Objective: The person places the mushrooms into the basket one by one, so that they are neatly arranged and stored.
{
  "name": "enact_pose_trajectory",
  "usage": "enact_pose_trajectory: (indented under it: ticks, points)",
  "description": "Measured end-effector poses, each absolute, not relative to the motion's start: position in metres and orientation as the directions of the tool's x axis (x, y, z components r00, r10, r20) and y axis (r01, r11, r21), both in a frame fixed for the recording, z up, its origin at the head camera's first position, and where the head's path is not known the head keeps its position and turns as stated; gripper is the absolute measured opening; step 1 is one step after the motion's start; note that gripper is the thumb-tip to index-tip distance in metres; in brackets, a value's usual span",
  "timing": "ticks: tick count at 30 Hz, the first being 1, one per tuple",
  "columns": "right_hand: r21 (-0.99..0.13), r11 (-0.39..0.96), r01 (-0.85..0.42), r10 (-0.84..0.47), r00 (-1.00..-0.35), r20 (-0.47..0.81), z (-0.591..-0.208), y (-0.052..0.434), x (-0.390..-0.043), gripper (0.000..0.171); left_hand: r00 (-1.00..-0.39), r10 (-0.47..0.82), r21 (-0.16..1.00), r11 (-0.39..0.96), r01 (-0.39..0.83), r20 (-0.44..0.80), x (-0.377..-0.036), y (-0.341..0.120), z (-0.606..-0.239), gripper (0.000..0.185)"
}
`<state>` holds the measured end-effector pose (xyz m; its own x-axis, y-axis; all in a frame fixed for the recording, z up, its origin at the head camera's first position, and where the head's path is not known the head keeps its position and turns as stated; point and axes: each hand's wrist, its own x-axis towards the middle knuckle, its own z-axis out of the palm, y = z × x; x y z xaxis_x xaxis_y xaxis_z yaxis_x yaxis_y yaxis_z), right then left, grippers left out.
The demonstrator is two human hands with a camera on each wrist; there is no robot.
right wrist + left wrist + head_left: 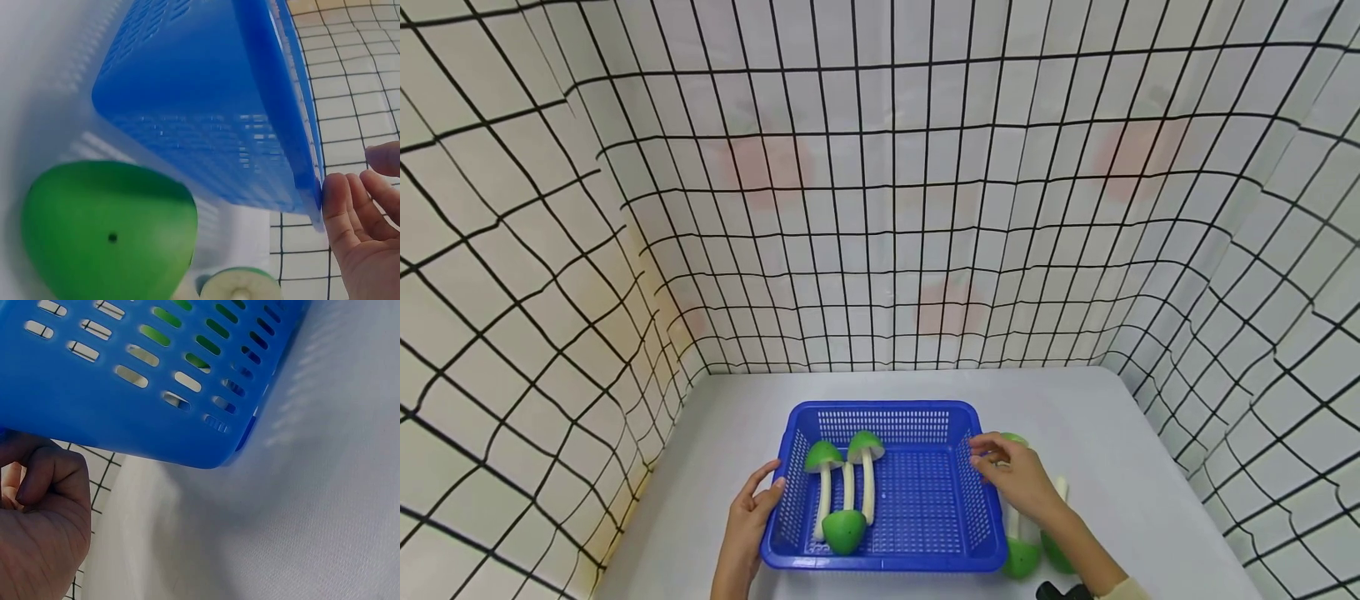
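Note:
A blue plastic basket (917, 562) with slotted sides stands on the white surface. Inside, toward its left, lie three toy mushrooms (844, 532) with green caps and pale stems; two caps point to the back, one to the front. My left hand (751, 508) holds the basket's left rim, its fingers bent in the left wrist view. At the right rim, my right hand (1018, 477) touches the edge with its fingertips; the right wrist view shows the thumb apart from the fingers. Beneath that hand and forearm, partly hidden, lie more green-capped mushrooms (1021, 558) beside the basket.
Black grid netting (895, 208) over white sheeting encloses the back and both sides of the white tabletop (685, 500). A black object (1060, 592) shows at the bottom edge by the right forearm.

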<state>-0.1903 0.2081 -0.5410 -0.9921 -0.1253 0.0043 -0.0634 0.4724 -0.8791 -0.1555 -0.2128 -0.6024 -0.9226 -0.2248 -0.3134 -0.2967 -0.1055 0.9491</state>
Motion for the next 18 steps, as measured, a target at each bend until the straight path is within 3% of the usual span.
enact_pose_trajectory:
  ticks: [18]
  points:
    - [-0.865,0.490,-0.103,-0.095,-0.993,0.064,-0.541,0.247,-0.188,0.031,-0.929,-0.223,0.955,-0.087,-0.284,-0.296,-0.154,-0.212,-0.603,0.064]
